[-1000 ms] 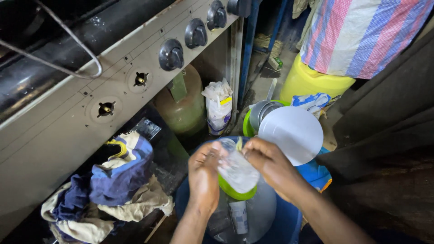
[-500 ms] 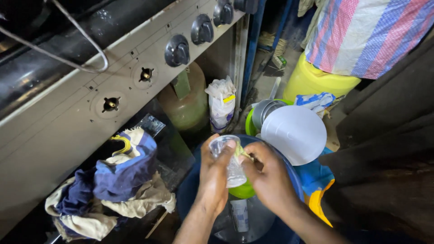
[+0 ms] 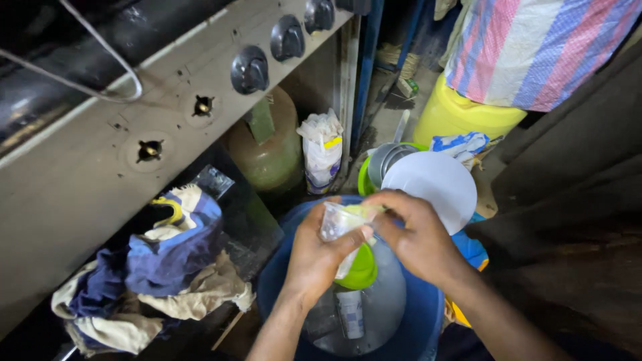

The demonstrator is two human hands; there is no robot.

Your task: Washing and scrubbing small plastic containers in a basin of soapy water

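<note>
together both hands clutch a clear packet over a blue tub.

Clear bag: contents blurred, lower part hidden behind left hand. Green lid: mostly covered by both hands. Blue bucket: cut off by bottom edge. Striped cloth: cropped at top edge. Stove: cropped at left.

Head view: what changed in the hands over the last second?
Both hands drew together: the right hand slid left off the white plate side and now pinches the top of the clear bag that the left hand keeps gripping. Bucket, cloths and stove knobs unchanged.
</note>
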